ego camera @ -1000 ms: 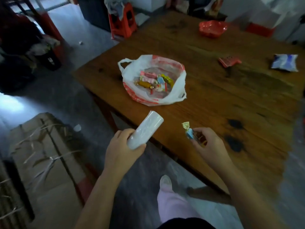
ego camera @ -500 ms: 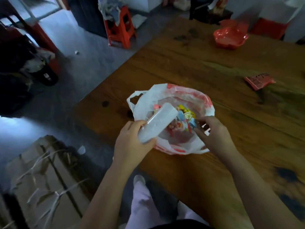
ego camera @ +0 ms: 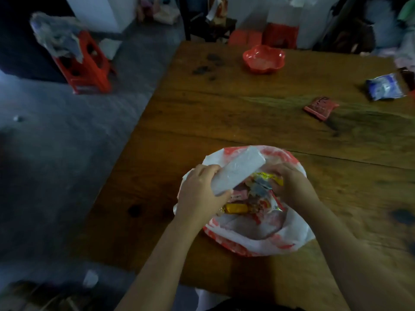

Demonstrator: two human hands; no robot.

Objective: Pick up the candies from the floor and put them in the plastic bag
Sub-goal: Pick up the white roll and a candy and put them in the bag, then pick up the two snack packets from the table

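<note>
Both hands now reach over the plastic bag (ego camera: pixel 258 241); left hand (ego camera: pixel 199 194) grips a white roll (ego camera: pixel 238 171), right hand (ego camera: pixel 292 187) unclear.

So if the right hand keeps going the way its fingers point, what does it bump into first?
Probably the candies heaped in the plastic bag: the right hand points left and down into it, though depth is unclear.

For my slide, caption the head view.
Both hands over the open plastic bag of candies: left hand holds a white packet, right hand reaches in.

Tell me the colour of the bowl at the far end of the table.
Red, with a scalloped rim; the bowl shows clearly in the head view.
</note>
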